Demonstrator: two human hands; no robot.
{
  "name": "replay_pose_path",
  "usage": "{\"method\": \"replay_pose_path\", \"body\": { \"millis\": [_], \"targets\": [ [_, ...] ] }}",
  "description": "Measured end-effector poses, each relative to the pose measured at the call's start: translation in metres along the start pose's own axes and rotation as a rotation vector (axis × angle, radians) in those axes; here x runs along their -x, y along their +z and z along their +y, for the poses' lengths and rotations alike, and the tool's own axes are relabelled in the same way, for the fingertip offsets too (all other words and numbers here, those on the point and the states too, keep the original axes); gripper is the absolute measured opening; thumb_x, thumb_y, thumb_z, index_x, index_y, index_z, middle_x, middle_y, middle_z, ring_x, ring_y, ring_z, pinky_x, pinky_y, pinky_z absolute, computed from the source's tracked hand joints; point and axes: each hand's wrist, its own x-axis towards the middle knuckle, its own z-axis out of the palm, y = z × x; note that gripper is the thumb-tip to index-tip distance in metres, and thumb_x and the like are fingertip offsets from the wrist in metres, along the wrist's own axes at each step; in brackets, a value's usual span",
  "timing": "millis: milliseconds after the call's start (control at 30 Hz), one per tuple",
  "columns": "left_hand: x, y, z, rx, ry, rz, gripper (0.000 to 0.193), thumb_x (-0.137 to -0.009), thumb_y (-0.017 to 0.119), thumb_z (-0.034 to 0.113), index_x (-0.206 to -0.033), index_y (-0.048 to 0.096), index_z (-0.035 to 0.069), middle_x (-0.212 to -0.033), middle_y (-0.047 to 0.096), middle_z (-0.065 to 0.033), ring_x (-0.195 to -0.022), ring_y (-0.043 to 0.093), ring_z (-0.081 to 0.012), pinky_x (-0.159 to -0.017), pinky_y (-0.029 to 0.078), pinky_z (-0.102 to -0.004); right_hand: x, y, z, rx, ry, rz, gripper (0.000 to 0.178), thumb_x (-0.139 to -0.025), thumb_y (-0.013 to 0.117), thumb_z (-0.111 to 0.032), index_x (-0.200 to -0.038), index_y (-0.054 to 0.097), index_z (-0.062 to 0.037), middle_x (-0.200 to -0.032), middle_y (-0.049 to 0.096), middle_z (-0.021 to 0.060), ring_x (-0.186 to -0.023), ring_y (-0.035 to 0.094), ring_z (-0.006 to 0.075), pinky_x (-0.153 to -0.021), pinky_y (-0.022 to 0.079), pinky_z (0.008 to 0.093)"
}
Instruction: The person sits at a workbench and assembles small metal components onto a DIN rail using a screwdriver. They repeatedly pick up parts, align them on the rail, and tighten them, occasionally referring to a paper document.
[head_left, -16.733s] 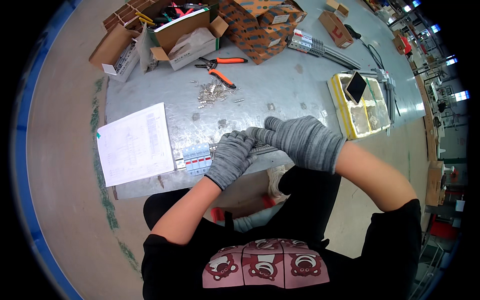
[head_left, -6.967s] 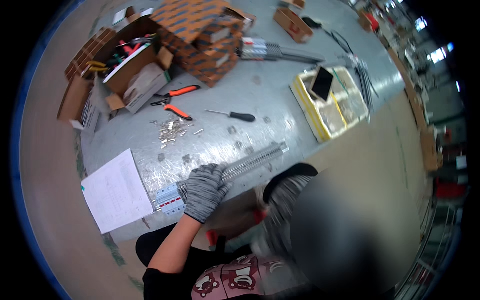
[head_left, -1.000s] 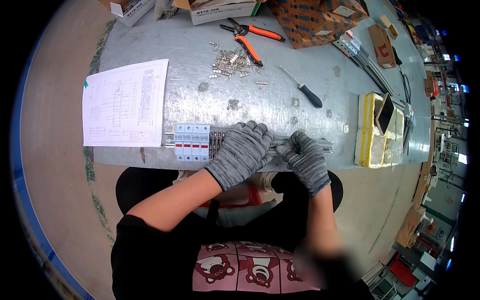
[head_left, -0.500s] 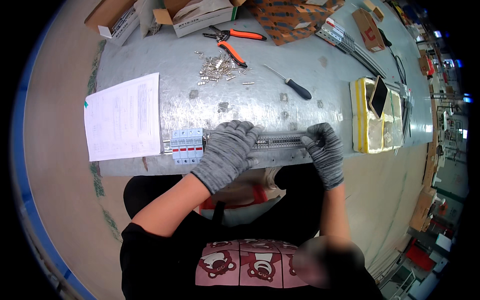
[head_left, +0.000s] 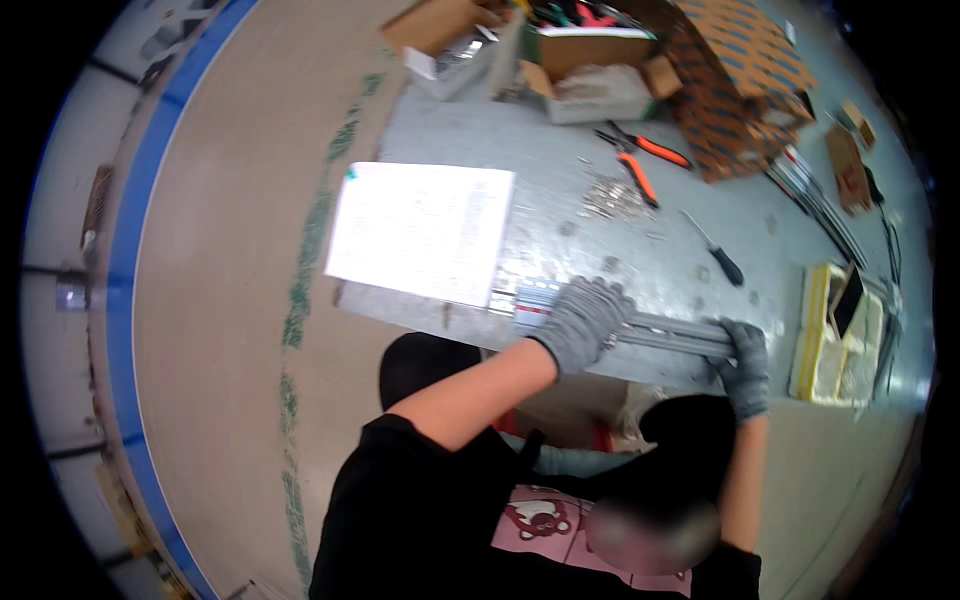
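A grey rail [head_left: 672, 328] with a row of small terminal blocks lies along the table's near edge. At its left end stand several light-blue fuse holders [head_left: 533, 300] with red marks, partly covered by my left hand. My left hand [head_left: 590, 322], in a grey knit glove, is curled over the rail beside the fuse holders. My right hand [head_left: 743, 365], gloved the same way, is closed around the rail's right end. The blurred picture hides detail at the fingertips.
Printed sheets [head_left: 420, 235] lie at left. Beyond the rail are a pile of small metal pieces [head_left: 615, 200], orange-handled pliers [head_left: 640, 178] and a screwdriver [head_left: 725, 265]. A yellow-edged foam tray [head_left: 808, 345] holds a phone [head_left: 846, 302] at right. Open cartons [head_left: 598, 105] stand behind.
The view has swung left, so the table appears farther right and lower. Both hands remain at the rail; my right hand's fingers now reach over its right end.
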Motion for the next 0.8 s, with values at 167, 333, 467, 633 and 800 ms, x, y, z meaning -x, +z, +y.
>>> {"method": "replay_pose_path", "body": {
  "millis": [167, 333, 467, 633, 800],
  "targets": [
    [0.003, -0.005, 0.012, -0.034, -0.104, -0.118, 0.079, -0.074, 0.077, 0.031, -0.142, 0.044, 0.005, -0.126, 0.058, -0.0132, -0.116, 0.057, -0.0277, -0.104, 0.039, -0.044, 0.008, -0.002, 0.004, -0.248, 0.077, 0.02, 0.057, -0.078, 0.078, -0.026, -0.128, 0.06, -0.0058, -0.12, 0.06, 0.0144, -0.117, 0.054, 0.0293, -0.105, 0.042, 0.0408],
    [0.025, -0.014, 0.002, 0.062, -0.005, 0.07, 0.074, -0.082, 0.069, 0.037, -0.143, 0.043, 0.003, -0.144, 0.046, -0.0173, -0.133, 0.045, -0.0316, -0.116, 0.028, -0.0447, 0.026, 0.002, 0.075, -0.438, 0.421, 0.194, 0.038, -0.103, 0.053, -0.031, -0.125, 0.061, -0.0014, -0.12, 0.064, 0.0116, -0.116, 0.056, 0.0211, -0.104, 0.042, 0.0356],
    [0.063, -0.05, -0.025, 0.203, -0.108, 0.084, 0.058, -0.088, 0.062, 0.036, -0.135, 0.052, 0.004, -0.134, 0.053, -0.0161, -0.127, 0.05, -0.0301, -0.112, 0.034, -0.0429, 0.059, -0.029, 0.064, -0.279, 0.579, 0.228, 0.028, -0.103, 0.054, -0.021, -0.12, 0.063, -0.0011, -0.114, 0.066, 0.0081, -0.108, 0.059, 0.0165, -0.098, 0.045, 0.0315],
    [0.113, -0.061, -0.093, 0.272, -0.335, 0.088, 0.044, -0.084, 0.068, 0.026, -0.122, 0.06, 0.006, -0.117, 0.059, -0.0142, -0.112, 0.057, -0.0302, -0.097, 0.047, -0.0405, 0.04, -0.039, 0.052, -0.28, 0.498, 0.259, 0.028, -0.1, 0.058, -0.018, -0.122, 0.062, -0.0007, -0.116, 0.065, 0.0082, -0.109, 0.059, 0.0163, -0.097, 0.046, 0.031],
    [0.146, -0.053, -0.125, 0.193, -0.58, -0.014, 0.054, -0.075, 0.077, 0.023, -0.125, 0.06, 0.008, -0.122, 0.058, -0.0125, -0.114, 0.057, -0.0301, -0.098, 0.048, -0.0397, -0.1, 0.015, -0.028, -0.076, 0.232, 0.161, 0.034, -0.092, 0.066, -0.012, -0.124, 0.061, -0.0041, -0.115, 0.062, 0.0079, -0.107, 0.06, 0.0201, -0.093, 0.048, 0.0328]
  ]
}}
